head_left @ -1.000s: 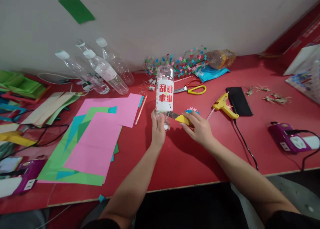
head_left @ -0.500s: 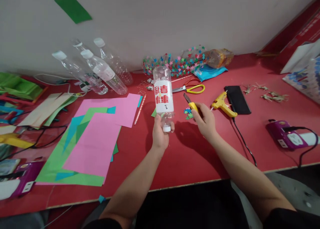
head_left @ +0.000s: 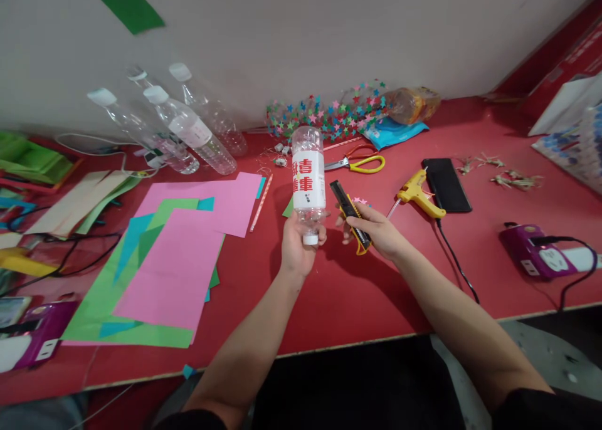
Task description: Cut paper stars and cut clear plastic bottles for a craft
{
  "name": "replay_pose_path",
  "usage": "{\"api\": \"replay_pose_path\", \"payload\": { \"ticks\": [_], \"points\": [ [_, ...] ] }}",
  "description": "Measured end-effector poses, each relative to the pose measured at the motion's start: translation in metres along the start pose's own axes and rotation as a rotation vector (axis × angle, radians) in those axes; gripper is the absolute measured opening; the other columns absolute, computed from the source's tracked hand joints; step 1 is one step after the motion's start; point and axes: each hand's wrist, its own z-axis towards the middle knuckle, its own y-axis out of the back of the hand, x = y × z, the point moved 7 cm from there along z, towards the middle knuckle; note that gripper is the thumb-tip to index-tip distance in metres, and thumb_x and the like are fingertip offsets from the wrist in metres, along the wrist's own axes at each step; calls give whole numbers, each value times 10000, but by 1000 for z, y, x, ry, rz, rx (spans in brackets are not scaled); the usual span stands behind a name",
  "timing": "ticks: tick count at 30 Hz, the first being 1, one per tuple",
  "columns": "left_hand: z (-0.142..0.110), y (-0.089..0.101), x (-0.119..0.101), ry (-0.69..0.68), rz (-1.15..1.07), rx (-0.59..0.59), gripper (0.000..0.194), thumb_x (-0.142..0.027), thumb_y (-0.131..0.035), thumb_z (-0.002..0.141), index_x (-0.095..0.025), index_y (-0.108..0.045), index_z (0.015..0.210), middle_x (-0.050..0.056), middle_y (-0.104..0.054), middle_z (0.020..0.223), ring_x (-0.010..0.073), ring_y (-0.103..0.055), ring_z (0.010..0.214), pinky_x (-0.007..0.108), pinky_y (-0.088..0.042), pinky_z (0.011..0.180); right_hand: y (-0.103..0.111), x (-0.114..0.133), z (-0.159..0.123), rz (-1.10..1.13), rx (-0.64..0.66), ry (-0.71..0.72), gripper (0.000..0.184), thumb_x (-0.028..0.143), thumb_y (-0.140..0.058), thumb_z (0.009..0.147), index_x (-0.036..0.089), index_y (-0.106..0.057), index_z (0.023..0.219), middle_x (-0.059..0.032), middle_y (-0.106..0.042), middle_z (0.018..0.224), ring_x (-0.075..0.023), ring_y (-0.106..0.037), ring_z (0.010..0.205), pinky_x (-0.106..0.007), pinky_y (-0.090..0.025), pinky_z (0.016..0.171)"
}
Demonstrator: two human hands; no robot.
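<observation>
I see the left hand [head_left: 297, 245] curled around the near, neck end of a clear plastic bottle with a red-lettered white label [head_left: 309, 182], mid-scene above the red table [head_left: 338, 304]. The right hand [head_left: 380, 230] grips a yellow-and-black utility knife [head_left: 347, 203] just right of it. I'd worry that smooth plastic could make a blade skid toward the left fingers. The bottle looks undented, its white cap [head_left: 310, 239] on.
</observation>
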Motion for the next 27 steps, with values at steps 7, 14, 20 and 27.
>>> {"api": "replay_pose_path", "payload": {
  "ticks": [7,14,20,27],
  "points": [
    [0,1,-2,-5,-18,3,353,-487,-441,866,-165,-578,917,100,-707,822,86,-466,438,226,-305,403,-1,5,-2,-51,2,47,233,412,-599,836,212,-518,924,40,-489,740,-62,-404,504,-177,-284,377],
    [0,0,0,-3,-1,24,369,-509,-458,845,-165,-577,908,103,-713,830,82,-444,426,234,-298,410,6,6,-2,-138,-91,75,298,486,-607,827,203,-524,867,86,-452,599,-38,-352,382,-165,-232,329],
    [0,-1,0,17,-18,61,392,-509,-451,854,-150,-600,901,119,-718,838,78,-417,419,238,-276,405,12,10,-4,-371,-197,144,342,525,-523,887,193,-586,940,82,-431,541,-67,-349,360,-203,-284,347],
    [0,1,3,99,-133,70,396,-520,-468,885,-142,-575,837,86,-672,735,70,-422,407,214,-276,385,-1,33,-14,-1031,-182,581,331,398,-489,947,209,-629,1180,-91,-677,981,-213,-634,866,-330,-493,756]
  ]
}}
